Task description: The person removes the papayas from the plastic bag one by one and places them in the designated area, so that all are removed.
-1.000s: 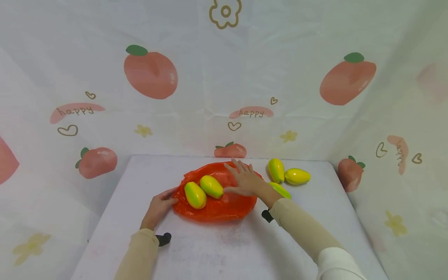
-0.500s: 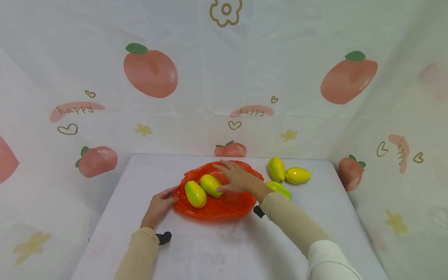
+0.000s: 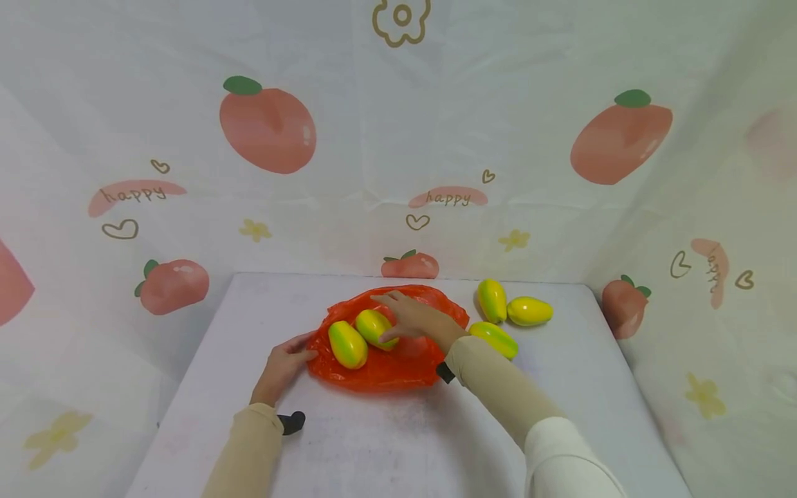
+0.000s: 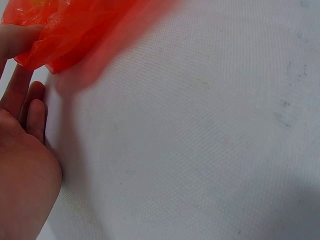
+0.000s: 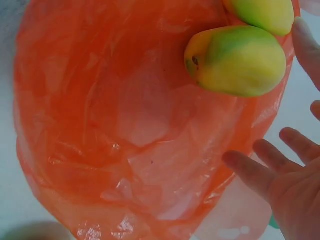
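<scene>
In the head view, the right hand (image 3: 414, 318) hides part of the red plastic bag (image 3: 398, 370) and of one papaya (image 3: 371, 325). The left wrist view crops the left hand (image 4: 24, 150) at eight o'clock and the bag at eleven; the right wrist view crops another papaya (image 5: 266, 14) between one and two and blurs a patch (image 5: 40, 232) between seven and eight past recognition.

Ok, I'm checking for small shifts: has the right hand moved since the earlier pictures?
Yes. In the head view, the right hand has moved left, judged against the small printed fruit on the backdrop.
</scene>
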{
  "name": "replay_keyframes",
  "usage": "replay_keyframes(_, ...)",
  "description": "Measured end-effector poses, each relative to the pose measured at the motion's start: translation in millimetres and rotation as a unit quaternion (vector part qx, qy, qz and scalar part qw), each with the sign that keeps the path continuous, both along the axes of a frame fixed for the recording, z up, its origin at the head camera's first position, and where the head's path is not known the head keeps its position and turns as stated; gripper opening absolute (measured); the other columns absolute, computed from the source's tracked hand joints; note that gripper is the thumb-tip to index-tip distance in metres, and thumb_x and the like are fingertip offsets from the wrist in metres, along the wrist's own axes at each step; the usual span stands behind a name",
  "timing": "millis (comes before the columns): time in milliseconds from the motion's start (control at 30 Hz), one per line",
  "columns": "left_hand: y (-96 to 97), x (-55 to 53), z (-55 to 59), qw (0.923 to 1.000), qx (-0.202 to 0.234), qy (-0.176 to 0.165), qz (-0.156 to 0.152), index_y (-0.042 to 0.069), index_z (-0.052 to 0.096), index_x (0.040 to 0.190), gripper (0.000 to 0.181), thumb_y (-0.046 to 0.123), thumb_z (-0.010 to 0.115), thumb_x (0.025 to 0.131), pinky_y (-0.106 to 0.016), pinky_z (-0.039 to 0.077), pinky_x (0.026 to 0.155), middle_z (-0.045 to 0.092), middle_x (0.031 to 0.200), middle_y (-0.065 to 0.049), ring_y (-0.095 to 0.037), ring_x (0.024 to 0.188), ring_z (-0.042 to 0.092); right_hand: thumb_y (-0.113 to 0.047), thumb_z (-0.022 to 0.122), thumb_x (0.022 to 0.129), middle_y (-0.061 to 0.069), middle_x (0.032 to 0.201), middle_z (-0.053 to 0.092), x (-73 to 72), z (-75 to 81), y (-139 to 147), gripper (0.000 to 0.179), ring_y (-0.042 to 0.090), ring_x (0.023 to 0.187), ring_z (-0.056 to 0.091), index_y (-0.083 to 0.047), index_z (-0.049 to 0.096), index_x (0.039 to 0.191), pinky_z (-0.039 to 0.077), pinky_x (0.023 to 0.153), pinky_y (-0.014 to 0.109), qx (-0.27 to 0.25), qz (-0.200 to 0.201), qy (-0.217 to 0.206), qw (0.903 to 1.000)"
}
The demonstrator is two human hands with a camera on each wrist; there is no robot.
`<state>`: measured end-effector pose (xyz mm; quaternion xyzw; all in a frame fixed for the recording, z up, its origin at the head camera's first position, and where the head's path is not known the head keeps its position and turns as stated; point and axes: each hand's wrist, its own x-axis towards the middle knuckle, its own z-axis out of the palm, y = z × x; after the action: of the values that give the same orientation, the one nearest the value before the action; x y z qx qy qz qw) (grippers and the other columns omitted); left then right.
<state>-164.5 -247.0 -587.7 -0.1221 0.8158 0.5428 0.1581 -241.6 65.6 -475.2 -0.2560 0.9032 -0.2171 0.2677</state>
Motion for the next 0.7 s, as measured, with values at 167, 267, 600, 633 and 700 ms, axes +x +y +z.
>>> replay_keyframes(167,0.4,1.2,0.8,0.9999,0.006,-0.007,0.007,0.02,0.052,0.15,0.053,0.028,0.063,0.099,-0.055,0.033,0.124,0.047,0.16,-0.009,-0.033,0.152,0.035,-0.048,0.075,0.088,0.0,0.17,0.024,-1.5,-3.4,-5,0.092,0.026,0.155,0.027,-0.035,0.023,0.162,0.037,0.122,0.058,0.016,0.001,-0.014,0.9998)
replay_keyframes(267,0.1,1.3,0.9,0.9999,0.007,-0.007,0.009,0.02,0.052,0.15,0.053,0.028,0.063,0.099,-0.055,0.034,0.124,0.046,0.16,-0.009,-0.033,0.152,0.035,-0.046,0.077,0.087,0.0,0.167,0.028,-2.3,-5.7,-8,0.091,0.025,0.152,0.032,-0.034,0.025,0.162,0.04,0.119,0.058,0.004,-0.013,-0.03,0.9995)
replay_keyframes(600,-1.9,0.3,-1.2,0.9998,0.012,-0.008,0.012,0.021,0.053,0.149,0.053,0.03,0.065,0.098,-0.055,0.035,0.124,0.047,0.159,-0.008,-0.033,0.151,0.036,-0.037,0.078,0.089,0.003,0.16,0.039,-4.8,-17.6,-19,0.086,0.025,0.145,0.038,-0.03,0.03,0.16,0.044,0.117,0.054,0.0,0.006,-0.031,0.9995)
replay_keyframes(633,-1.9,0.4,-1.2,0.9998,0.013,-0.008,0.012,0.021,0.053,0.149,0.053,0.03,0.065,0.098,-0.055,0.035,0.124,0.047,0.159,-0.008,-0.033,0.151,0.036,-0.036,0.078,0.089,0.003,0.16,0.039,-4.4,-18.3,-20,0.086,0.026,0.146,0.037,-0.03,0.03,0.16,0.044,0.117,0.054,0.0,0.007,-0.034,0.9994)
replay_keyframes(700,-1.8,0.6,-1.2,0.9998,0.014,-0.008,0.011,0.02,0.052,0.15,0.053,0.03,0.064,0.099,-0.055,0.035,0.123,0.047,0.159,-0.009,-0.033,0.151,0.037,-0.034,0.078,0.09,0.002,0.16,0.039,-3.8,-20.0,-22,0.086,0.025,0.145,0.037,-0.031,0.029,0.16,0.045,0.116,0.053,0.003,0.008,-0.039,0.9992)
